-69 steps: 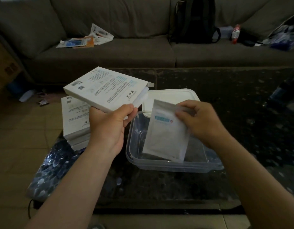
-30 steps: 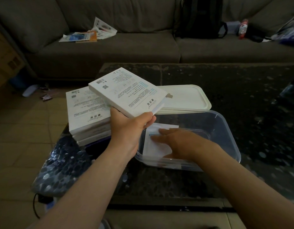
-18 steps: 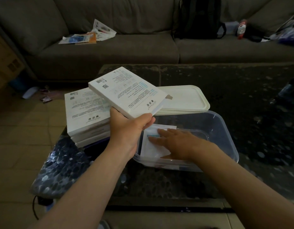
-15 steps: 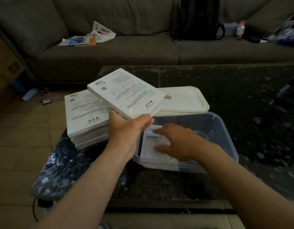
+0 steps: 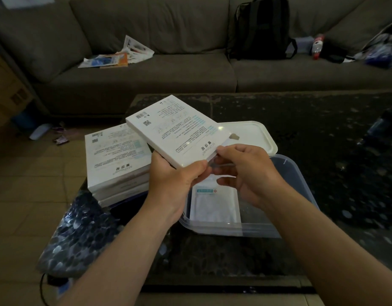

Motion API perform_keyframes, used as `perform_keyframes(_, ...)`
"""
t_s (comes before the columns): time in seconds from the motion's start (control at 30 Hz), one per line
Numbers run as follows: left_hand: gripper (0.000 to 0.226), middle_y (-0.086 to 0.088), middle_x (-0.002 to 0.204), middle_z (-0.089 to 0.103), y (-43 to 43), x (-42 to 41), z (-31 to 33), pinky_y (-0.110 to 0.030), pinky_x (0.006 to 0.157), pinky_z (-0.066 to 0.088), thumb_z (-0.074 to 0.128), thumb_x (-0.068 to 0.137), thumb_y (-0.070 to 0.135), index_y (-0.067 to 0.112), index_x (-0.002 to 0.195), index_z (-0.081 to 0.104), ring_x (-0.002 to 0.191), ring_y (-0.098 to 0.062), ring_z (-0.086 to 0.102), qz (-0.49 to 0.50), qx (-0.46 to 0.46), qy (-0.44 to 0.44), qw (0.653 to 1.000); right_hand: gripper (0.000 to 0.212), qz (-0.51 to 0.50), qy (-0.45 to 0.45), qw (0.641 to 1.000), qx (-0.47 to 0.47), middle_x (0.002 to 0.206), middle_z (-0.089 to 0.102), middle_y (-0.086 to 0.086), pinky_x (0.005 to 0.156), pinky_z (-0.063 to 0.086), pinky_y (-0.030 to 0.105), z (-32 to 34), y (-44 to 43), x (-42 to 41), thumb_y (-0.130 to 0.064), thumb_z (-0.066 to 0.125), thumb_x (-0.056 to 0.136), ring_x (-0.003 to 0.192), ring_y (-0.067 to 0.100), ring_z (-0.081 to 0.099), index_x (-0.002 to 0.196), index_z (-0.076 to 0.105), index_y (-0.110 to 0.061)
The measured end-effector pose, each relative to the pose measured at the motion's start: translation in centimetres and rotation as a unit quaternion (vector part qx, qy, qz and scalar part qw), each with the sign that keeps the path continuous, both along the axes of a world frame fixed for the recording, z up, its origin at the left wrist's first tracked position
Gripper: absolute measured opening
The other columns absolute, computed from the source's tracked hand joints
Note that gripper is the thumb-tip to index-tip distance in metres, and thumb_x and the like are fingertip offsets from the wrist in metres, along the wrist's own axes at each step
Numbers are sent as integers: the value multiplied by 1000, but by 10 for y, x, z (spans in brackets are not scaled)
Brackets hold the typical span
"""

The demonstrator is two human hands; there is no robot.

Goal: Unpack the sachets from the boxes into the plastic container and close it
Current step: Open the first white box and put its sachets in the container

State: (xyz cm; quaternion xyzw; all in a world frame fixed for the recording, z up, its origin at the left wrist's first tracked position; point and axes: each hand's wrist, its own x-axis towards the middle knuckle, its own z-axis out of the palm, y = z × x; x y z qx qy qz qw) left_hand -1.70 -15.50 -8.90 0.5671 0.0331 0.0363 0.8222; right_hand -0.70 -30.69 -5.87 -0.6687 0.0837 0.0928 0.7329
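Note:
My left hand [image 5: 175,180] grips a flat white box [image 5: 179,131] by its near corner, tilted over the left side of the clear plastic container [image 5: 301,195]. My right hand [image 5: 248,173] is at the box's open end, its fingers pinched on the edge of a sachet [image 5: 221,163] that pokes out there. One white sachet [image 5: 215,206] with a blue label lies flat on the container's bottom. The container's white lid [image 5: 254,135] lies just behind it on the table. A stack of similar white boxes [image 5: 115,160] sits to the left.
The dark speckled table [image 5: 323,140] stretches to the right and back. A shiny dark bag [image 5: 80,235] hangs over the table's near left corner. Behind is a grey sofa [image 5: 168,69] with papers [image 5: 115,58], a black backpack [image 5: 261,29] and a bottle [image 5: 316,46].
My right hand laid a sachet flat in the container, let it go, then rose to the open end of the box. The left hand kept the box almost still.

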Motion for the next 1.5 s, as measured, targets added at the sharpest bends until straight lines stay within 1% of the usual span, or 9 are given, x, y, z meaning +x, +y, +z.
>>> perform_keyframes(0.47, 69, -5, 127, 73, -8, -1, 0, -40, 74, 65, 77, 83, -13, 17, 140, 52, 113, -23, 74, 24, -9, 18, 1000, 23, 3, 55, 988, 147, 96, 75, 17, 62, 58, 34, 10, -2, -3, -5, 49, 95, 77, 27, 73, 116, 59, -2)
perform_keyframes(0.6, 71, -4, 128, 74, -8, -1, -1, -49, 82, 66, 76, 83, -13, 20, 141, 53, 116, -23, 73, 17, -8, 18, 1000, 17, -31, 55, 990, 122, 87, 75, 15, 62, 59, 30, 12, -5, -5, -6, 54, 94, 73, 23, 74, 108, 61, -1)
perform_keyframes(0.97, 62, -6, 124, 76, -8, -4, 9, -35, 73, 65, 73, 85, -13, 16, 137, 58, 109, -22, 76, 25, -55, 50, 997, 10, -71, 34, 995, 60, 83, 75, 13, 65, 59, 31, 9, -10, -8, -6, 55, 94, 72, 23, 72, 100, 61, -3)
perform_keyframes(1.03, 62, -5, 124, 76, -9, -5, 10, -33, 72, 64, 73, 86, -13, 17, 138, 58, 110, -21, 76, 24, -56, 48, 997, 11, -91, -10, 995, -25, 89, 74, 10, 63, 60, 28, 6, -11, -9, -7, 58, 94, 74, 19, 74, 104, 58, -9)
perform_keyframes(1.1, 62, -4, 124, 76, -10, -5, 11, -31, 72, 64, 72, 86, -14, 18, 138, 58, 111, -21, 75, 21, -61, 48, 997, 40, -97, -150, 952, -248, 108, 65, -2, 60, 58, 21, -4, -17, -11, -7, 66, 89, 86, 14, 70, 122, 49, -22)
perform_keyframes(1.17, 61, -4, 123, 76, -10, -5, 12, -30, 72, 64, 72, 86, -13, 17, 137, 59, 111, -21, 75, 22, -57, 50, 997, 72, -57, -298, 826, -476, 133, 49, 1, 70, 57, 23, -15, -24, -10, -9, 73, 84, 108, 15, 60, 142, 39, -33)
perform_keyframes(1.23, 60, -2, 122, 77, -11, -6, 12, -30, 72, 64, 73, 86, -12, 19, 136, 59, 110, -19, 76, 26, -49, 54, 997, 62, -40, -366, 732, -573, 145, 43, 14, 80, 57, 43, -18, -25, -9, -16, 77, 81, 124, 31, 51, 137, 54, -28)
perform_keyframes(1.33, 59, -2, 122, 76, -11, -6, 14, -29, 71, 64, 72, 87, -11, 20, 136, 60, 107, -18, 76, 30, -58, 61, 996, 30, -31, -423, 693, -583, 135, 55, 22, 79, 58, 53, -12, -28, -7, -23, 66, 86, 116, 40, 57, 114, 71, -13)
perform_keyframes(1.5, 55, -3, 120, 78, -12, -8, 19, -26, 70, 63, 71, 89, -8, 18, 136, 61, 104, -16, 77, 21, -86, 65, 994, 35, -29, -480, 682, -551, 127, 60, 18, 82, 57, 49, -5, -35, -9, -30, 42, 95, 116, 34, 56, 105, 68, -8)
